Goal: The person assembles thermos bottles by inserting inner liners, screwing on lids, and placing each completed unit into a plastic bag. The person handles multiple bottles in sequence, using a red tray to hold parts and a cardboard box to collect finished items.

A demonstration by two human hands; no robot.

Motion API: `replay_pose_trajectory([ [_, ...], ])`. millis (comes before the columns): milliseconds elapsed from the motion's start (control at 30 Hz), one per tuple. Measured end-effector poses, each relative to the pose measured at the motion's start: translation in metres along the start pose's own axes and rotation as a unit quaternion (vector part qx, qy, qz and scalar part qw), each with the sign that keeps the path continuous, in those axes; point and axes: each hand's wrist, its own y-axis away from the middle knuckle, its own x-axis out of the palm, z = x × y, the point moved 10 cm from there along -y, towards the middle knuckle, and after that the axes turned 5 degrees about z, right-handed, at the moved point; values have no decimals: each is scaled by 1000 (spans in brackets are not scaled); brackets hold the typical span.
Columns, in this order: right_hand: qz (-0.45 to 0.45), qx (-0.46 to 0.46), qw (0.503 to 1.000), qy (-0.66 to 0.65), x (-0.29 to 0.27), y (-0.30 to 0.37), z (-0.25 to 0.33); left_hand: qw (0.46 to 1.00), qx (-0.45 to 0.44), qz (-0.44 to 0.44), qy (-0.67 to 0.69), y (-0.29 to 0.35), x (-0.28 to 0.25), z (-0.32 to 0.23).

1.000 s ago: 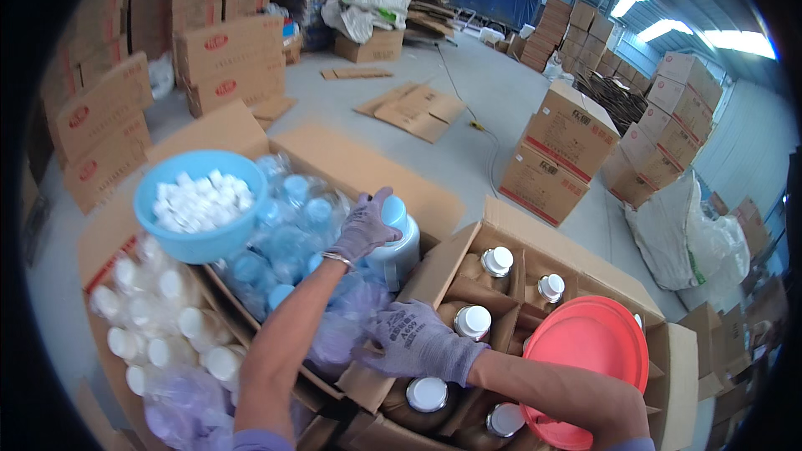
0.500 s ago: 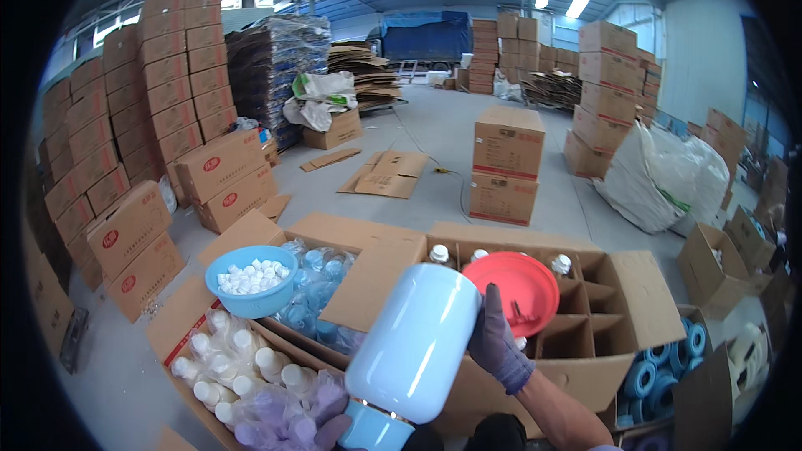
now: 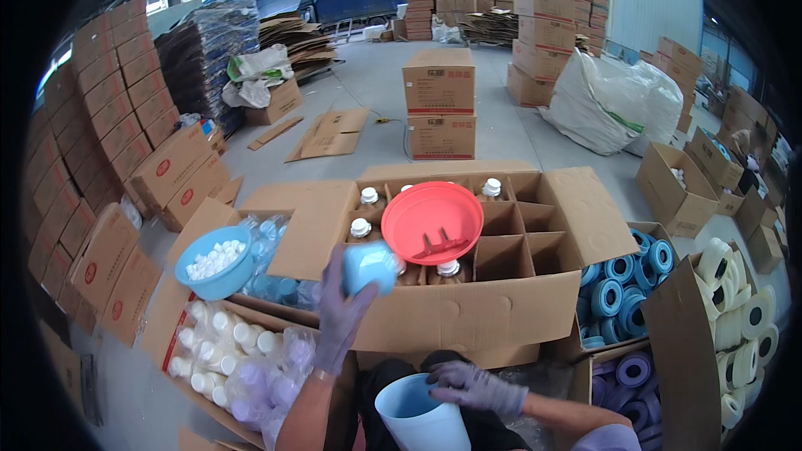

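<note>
My gloved left hand [image 3: 338,309] is raised over the near edge of the divided carton. Its fingers wrap round a small light blue cup-shaped piece [image 3: 371,267], blurred by motion. Between my legs a larger light blue canister [image 3: 422,413] stands tilted, its round mouth facing up. My gloved right hand [image 3: 480,388] grips that canister's rim from the right with bent fingers. Just beyond the blue piece, a red plastic dish [image 3: 434,217] holding a few dark screw-like bits lies across the divided carton [image 3: 468,317]. Several bottles with white caps [image 3: 493,188] stand in its compartments.
A blue bowl of small white caps [image 3: 213,284] sits at left, above bagged white and purple parts [image 3: 225,351]. On the right are cartons of blue rings [image 3: 618,292], purple rings [image 3: 633,369] and cream rings [image 3: 735,309]. Stacked cartons [image 3: 441,100] stand ahead.
The canister has come down from a slanted hold to between my legs, mouth up. The small blue piece is now apart from it, lifted in my left hand. My right hand has dropped to the rim.
</note>
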Motion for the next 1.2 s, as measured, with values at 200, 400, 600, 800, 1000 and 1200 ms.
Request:
replay_pose_trajectory([
  [200, -221, 298, 926, -66, -173, -32, -167, 906, 161, 151, -360, -78, 105, 51],
  [400, -100, 521, 811, 247, -251, -3, -412, 933, 213, 125, -263, -4, 102, -26],
  [600, 40, 615, 744, 258, -205, -10, -482, 981, 25, 109, -158, 51, 65, 7],
  [800, -96, 490, 817, 289, -283, -39, -397, 987, -90, 127, -29, 55, 84, 49],
  [1000, -410, 289, 863, 58, -373, -41, -208, 992, -37, 84, 91, 24, 70, 7],
  [1200, -464, 292, 761, -346, -246, 2, -159, 954, 25, 48, 296, 0, 72, -44],
])
